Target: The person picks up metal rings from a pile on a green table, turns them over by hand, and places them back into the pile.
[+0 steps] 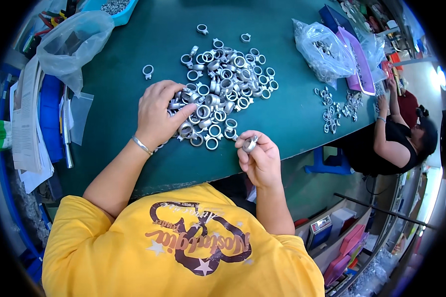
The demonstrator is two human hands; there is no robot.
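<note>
Pinching one metal ring fitting [250,144], the right hand [259,157] is hovering while the left hand [156,113] is resting, seemingly spread, on the pile of fittings [223,84].

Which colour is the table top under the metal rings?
Dark green table top, seen best in the head view.

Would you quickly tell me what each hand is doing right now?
Left hand: open, fingers spread on the pile of metal rings.
Right hand: closed, pinching one metal ring.

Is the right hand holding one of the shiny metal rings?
Yes, the right hand pinches one metal ring between its fingertips, apart from the pile.
</note>
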